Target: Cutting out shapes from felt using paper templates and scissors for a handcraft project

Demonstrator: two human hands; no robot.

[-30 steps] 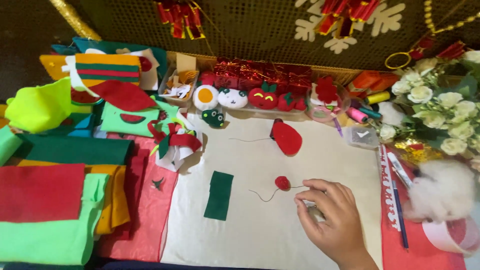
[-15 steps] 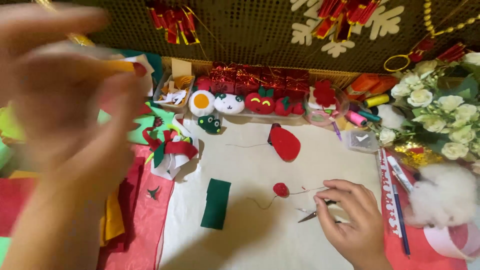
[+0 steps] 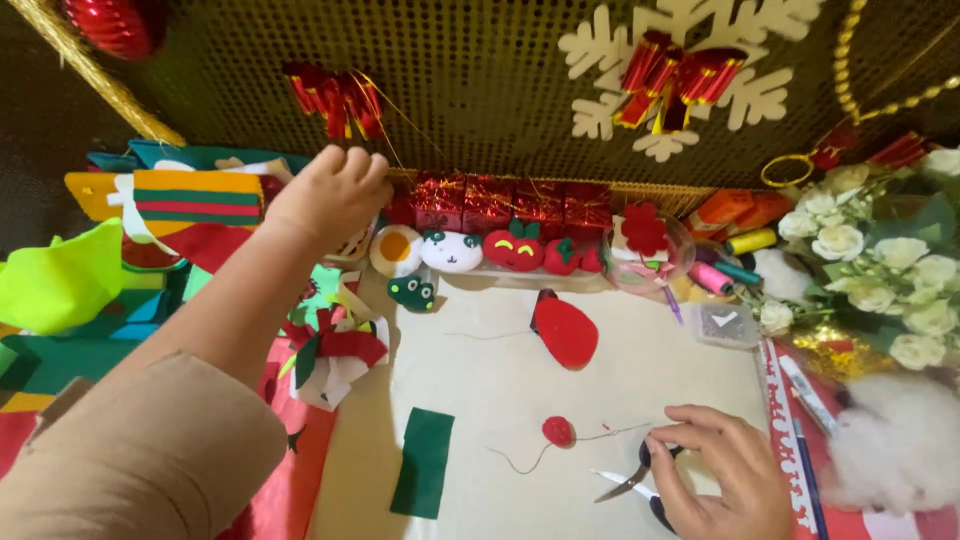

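Note:
My left hand [image 3: 325, 200] reaches far back over the left side, its fingers curled above a small tray by the felt toys; what it touches is hidden. My right hand [image 3: 715, 470] rests near the front edge on a pair of black-handled scissors [image 3: 630, 482], fingers around the handles. A small red felt ball [image 3: 558, 431] with a trailing thread lies just left of the scissors. A dark green felt strip [image 3: 424, 462] lies further left on the cream mat [image 3: 480, 380]. A larger red felt piece [image 3: 566, 331] sits behind them.
A row of felt toys [image 3: 480, 252] and red foil boxes [image 3: 500, 200] lines the back. Stacked coloured felt sheets [image 3: 70, 300] fill the left. A clear bowl [image 3: 645, 255], thread spools [image 3: 735, 255], white flowers [image 3: 880, 270] and white stuffing [image 3: 900, 450] crowd the right.
My left hand swept up across the view and now stretches to the back left. My right hand has taken up the scissors beside the red ball.

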